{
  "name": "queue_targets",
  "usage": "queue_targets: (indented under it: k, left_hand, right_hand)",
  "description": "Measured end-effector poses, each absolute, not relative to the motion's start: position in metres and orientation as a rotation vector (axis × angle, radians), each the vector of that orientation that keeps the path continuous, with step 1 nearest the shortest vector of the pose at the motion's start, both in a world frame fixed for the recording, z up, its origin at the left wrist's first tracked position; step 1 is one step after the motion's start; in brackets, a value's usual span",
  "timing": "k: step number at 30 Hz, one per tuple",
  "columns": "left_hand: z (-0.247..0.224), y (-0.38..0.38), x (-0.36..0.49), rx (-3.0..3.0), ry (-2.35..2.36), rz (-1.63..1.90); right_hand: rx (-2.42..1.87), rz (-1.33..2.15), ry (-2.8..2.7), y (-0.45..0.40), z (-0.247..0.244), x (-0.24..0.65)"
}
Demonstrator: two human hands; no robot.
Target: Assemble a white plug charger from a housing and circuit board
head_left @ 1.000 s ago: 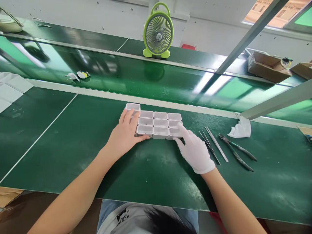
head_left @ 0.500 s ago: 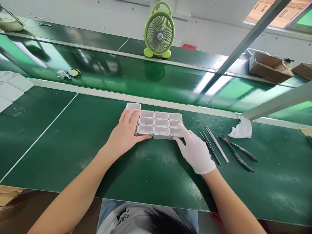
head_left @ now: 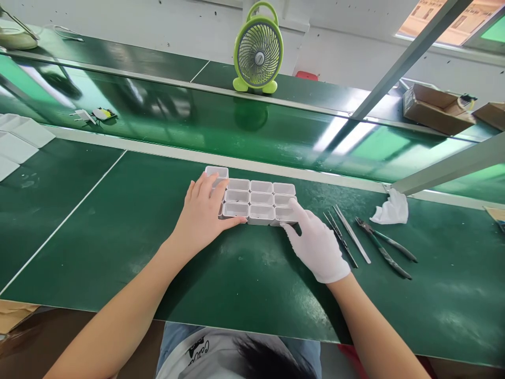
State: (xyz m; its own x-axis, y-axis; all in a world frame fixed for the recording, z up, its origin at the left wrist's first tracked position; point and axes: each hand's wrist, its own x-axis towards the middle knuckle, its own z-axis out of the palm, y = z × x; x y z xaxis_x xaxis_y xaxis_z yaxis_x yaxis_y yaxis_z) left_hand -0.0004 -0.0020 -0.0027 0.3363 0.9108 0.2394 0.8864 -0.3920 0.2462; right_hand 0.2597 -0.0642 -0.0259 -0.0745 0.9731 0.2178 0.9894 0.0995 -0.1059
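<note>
Several small clear-white plastic boxes (head_left: pixel 261 199) stand in tight rows on the green table, their tops open. Dark specks show in a few of them. My left hand (head_left: pixel 201 210), bare, lies over the left end of the group with fingers spread and thumb stretched along the front edge. It hides part of the left column, where one box (head_left: pixel 216 171) sticks out at the back. My right hand (head_left: pixel 315 245), in a white glove, grips the front right corner box (head_left: pixel 282 215), thumb at its front wall and forefinger on top. Its other fingers are partly hidden.
Right of the gloved hand lie tweezers (head_left: pixel 341 239), a second metal pair (head_left: pixel 352 234) and pliers (head_left: pixel 384 247). Behind them is a crumpled white cloth (head_left: pixel 391 208). White trays (head_left: pixel 21 139) sit far left. A green fan (head_left: pixel 259 55) and cardboard box (head_left: pixel 436 110) occupy the back shelf.
My left fingers have shifted slightly left and spread a little. The boxes and right hand look almost unmoved. The small white and yellow items at the back left appear further left.
</note>
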Motion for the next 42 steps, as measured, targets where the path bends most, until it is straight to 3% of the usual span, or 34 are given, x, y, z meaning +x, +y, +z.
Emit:
queue_targets:
  k: [9,15,42]
  left_hand:
    - [0.002,-0.001,-0.002,2.609,1.508,0.858]
    - [0.003,-0.006,0.003,2.751,1.228,0.805]
    - [-0.007,-0.005,0.008,2.769,1.280,0.874]
  right_hand:
    - [-1.952,-0.033,-2.112,-0.065,-0.024,0.260]
    - [-1.969,-0.019,-2.093,-0.064,-0.018,0.259]
    - [-1.955,-0.010,-2.099,-0.065,-0.019,0.258]
